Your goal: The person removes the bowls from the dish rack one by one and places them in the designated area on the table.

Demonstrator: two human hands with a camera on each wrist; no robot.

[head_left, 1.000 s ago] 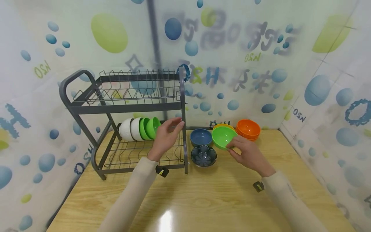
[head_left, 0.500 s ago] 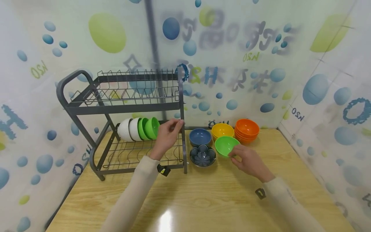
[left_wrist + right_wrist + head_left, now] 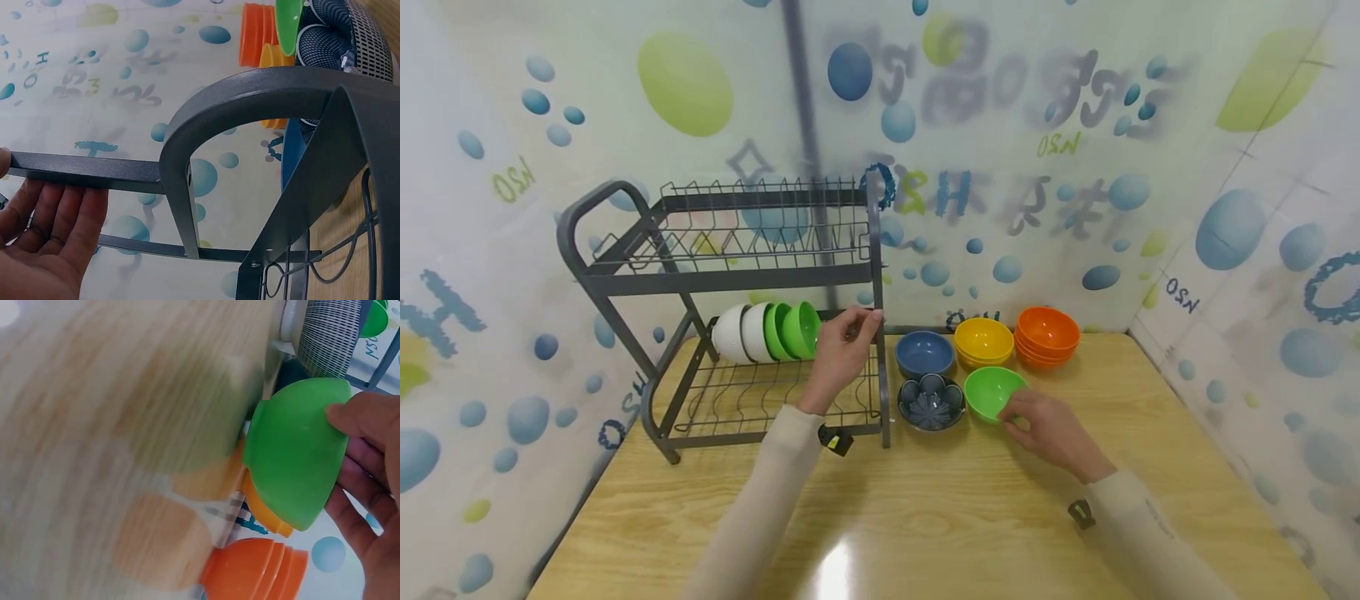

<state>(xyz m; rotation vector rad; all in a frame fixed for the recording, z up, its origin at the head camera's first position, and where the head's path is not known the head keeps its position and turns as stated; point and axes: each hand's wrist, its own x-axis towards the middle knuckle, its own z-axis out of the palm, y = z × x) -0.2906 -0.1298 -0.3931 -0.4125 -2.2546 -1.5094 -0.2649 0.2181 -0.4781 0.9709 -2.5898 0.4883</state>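
Right grip (image 3: 1051, 429) pinches green bowl (image 3: 990, 391), foot (image 3: 252, 434) visible from right wrist, not head; left grip (image 3: 841, 357) holds rack (image 3: 730, 281).

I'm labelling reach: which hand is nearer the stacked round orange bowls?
The right hand, in front of the orange bowls; the left hand is farther left, gripping the grey metal dish rack.

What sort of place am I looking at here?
Probably a makeshift dish-handling corner, perhaps kitchen-like: a wood-grain table carries a two-tier dish rack and colourful bowls, with a bubble-patterned backdrop close behind.
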